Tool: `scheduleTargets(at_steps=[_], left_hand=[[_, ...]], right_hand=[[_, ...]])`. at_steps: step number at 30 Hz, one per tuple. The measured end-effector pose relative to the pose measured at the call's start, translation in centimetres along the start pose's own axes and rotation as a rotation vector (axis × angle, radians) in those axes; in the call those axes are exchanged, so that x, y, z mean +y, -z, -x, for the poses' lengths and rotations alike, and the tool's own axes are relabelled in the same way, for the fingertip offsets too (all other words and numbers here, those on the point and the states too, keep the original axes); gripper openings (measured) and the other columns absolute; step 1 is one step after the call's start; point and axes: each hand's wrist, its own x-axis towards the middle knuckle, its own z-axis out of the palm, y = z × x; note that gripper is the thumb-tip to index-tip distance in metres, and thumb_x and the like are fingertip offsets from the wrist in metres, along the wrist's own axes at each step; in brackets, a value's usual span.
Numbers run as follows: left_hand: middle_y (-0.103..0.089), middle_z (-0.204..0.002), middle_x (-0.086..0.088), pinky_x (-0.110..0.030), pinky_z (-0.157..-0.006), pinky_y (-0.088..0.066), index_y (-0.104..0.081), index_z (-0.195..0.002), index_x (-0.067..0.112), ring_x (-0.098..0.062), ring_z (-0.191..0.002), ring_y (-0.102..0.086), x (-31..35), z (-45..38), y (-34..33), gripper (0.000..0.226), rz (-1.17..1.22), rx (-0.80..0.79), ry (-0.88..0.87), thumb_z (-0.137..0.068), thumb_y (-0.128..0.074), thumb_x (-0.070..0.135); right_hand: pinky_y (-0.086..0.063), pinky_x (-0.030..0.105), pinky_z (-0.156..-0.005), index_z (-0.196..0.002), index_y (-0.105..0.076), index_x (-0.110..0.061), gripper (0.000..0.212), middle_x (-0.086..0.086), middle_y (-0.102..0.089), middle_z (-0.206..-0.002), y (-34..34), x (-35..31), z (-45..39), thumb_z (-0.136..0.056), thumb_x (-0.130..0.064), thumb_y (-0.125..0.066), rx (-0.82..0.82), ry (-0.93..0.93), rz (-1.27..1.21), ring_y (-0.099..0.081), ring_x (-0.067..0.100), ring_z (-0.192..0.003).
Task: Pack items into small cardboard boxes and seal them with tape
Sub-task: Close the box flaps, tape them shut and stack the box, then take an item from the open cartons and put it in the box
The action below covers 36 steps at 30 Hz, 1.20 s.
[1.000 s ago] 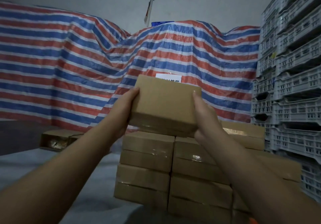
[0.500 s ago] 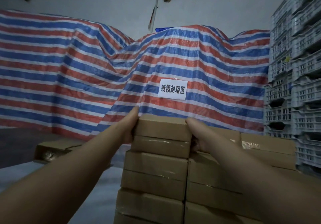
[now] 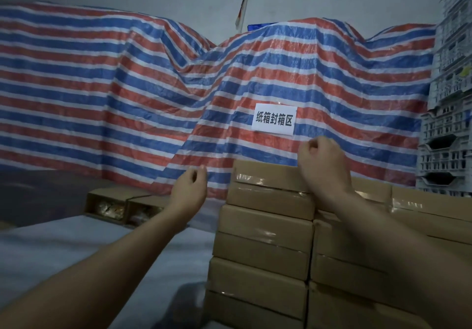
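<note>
Head view: top sealed box [image 3: 270,178] sits on the stack [image 3: 260,252], both hands free of it — left hand [image 3: 190,188] and right hand [image 3: 323,165] loosely curled, holding nothing. Two open boxes [image 3: 122,206] lie further left, apparently filled, though lighting is dim. Next: square the top box flush before reaching for those.

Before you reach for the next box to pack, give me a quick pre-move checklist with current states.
1. Left hand free, holding nothing: ok.
2. Right hand free, off the stack: ok.
3. Top sealed box sits square on its stack: ok.
4. Tape across that box: ok on the visible face; other faces cannot tell.
5. Open boxes at left within reach: cannot tell.
6. Tape roll located: not ok, none in view.
</note>
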Motion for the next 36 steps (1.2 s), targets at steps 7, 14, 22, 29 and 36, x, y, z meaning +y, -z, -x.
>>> scheduleTargets(at_steps=[7,14,22,29,36], left_hand=[[-0.063,-0.059,0.006,-0.029,-0.056,-0.047,-0.064,-0.063,0.021,-0.012,-0.059,-0.062,-10.7,-1.5,6.0,0.052,-0.553,0.008,-0.077,-0.100,-0.042,0.048],[-0.065,-0.079,0.003,-0.032,-0.063,-0.046,-0.068,-0.093,0.020,-0.019,-0.077,-0.063,-20.8,-3.8,12.6,0.040,-0.844,-0.013,0.144,-0.103,-0.038,0.045],[-0.064,-0.116,-0.008,-0.033,-0.084,-0.044,-0.056,-0.120,0.016,-0.025,-0.106,-0.060,-22.4,-4.2,12.6,0.033,-0.640,0.231,0.118,-0.100,-0.043,0.039],[-0.040,-0.152,0.000,-0.039,-0.114,-0.033,-0.029,-0.152,0.023,-0.018,-0.138,-0.037,-22.9,-4.7,12.1,0.071,-0.655,0.255,0.033,-0.094,-0.029,0.063],[-0.025,-0.161,0.000,-0.042,-0.119,-0.024,-0.021,-0.155,0.027,-0.019,-0.146,-0.024,-23.7,-4.6,11.8,0.075,-0.696,0.190,0.093,-0.093,-0.025,0.068]], right_hand=[[-0.035,0.013,-0.062,-0.079,-0.049,-0.028,0.020,-0.017,-0.048,-0.074,-5.3,-7.5,6.7,-0.097,-0.035,-0.046,-0.115,0.475,-0.056,-0.049,0.001,-0.068],[-0.046,0.034,-0.066,-0.084,-0.053,-0.021,0.017,0.001,-0.058,-0.085,-18.1,-9.4,11.4,-0.095,-0.034,-0.050,-0.695,0.078,-0.037,-0.056,0.017,-0.078],[-0.048,0.038,-0.092,-0.134,-0.049,-0.012,0.049,0.011,-0.051,-0.136,-32.9,-10.9,10.7,-0.091,-0.033,-0.059,-0.781,-0.040,0.174,-0.053,0.032,-0.118],[-0.035,0.046,-0.113,-0.147,-0.036,-0.020,0.068,0.011,-0.034,-0.154,-42.5,-8.4,8.7,-0.088,-0.035,-0.066,-0.737,-0.041,0.358,-0.036,0.034,-0.139],[-0.039,0.042,-0.102,-0.131,-0.057,-0.022,0.038,0.007,-0.054,-0.135,-48.6,-5.7,9.1,-0.095,-0.035,-0.058,-0.719,0.021,0.408,-0.049,0.030,-0.124]])
